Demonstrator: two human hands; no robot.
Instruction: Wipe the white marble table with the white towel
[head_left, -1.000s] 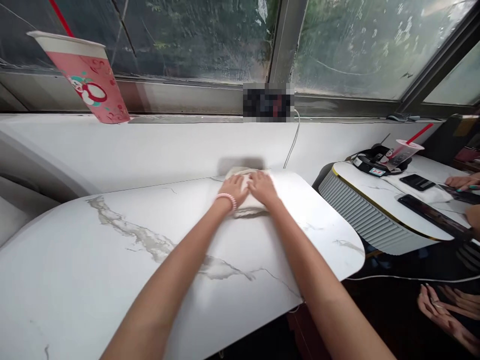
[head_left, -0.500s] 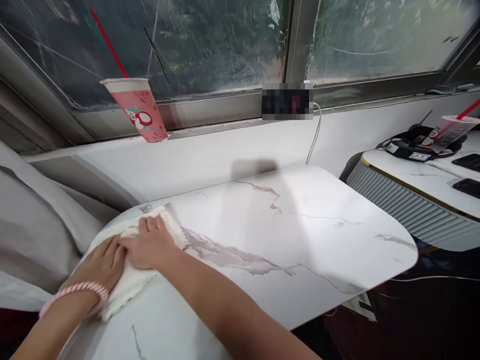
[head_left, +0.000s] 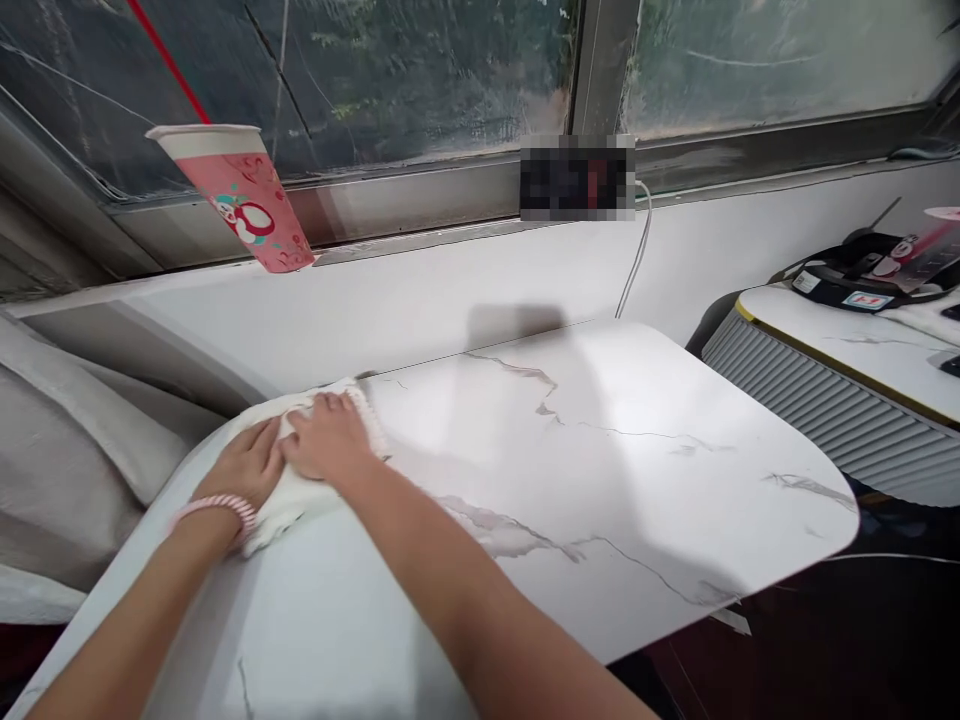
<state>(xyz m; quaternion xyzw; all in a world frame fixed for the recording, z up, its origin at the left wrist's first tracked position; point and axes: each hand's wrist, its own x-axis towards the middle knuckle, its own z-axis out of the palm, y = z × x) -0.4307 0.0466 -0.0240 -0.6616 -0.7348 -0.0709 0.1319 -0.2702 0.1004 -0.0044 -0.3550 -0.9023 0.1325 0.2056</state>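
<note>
- Far left of the hands, grey cushions point(head_left: 67, 450) sit against the surface's rounded end.
- Up and behind the hands, a pink paper cup point(head_left: 240, 195) with a red straw stands on the window ledge, well apart from the work.
- The left hand point(head_left: 244, 465), a pink band at its wrist, lies flat with fingers spread on a white cloth point(head_left: 300, 490); it grips nothing, it only presses.
- The right hand point(head_left: 330, 448) lies just beside it, touching it, palm down on the same cloth.
- The cloth sits at the near-left corner of the marble surface point(head_left: 600, 450). Half a second ago it was lower and closer to the edge; a second ago it was at the far middle by the wall. So the wiping has swept across and is now working back up the left end.
- Right of the hands the surface is bare and glossy.
- Far right stands a second table point(head_left: 840, 330) with dark items.
</note>
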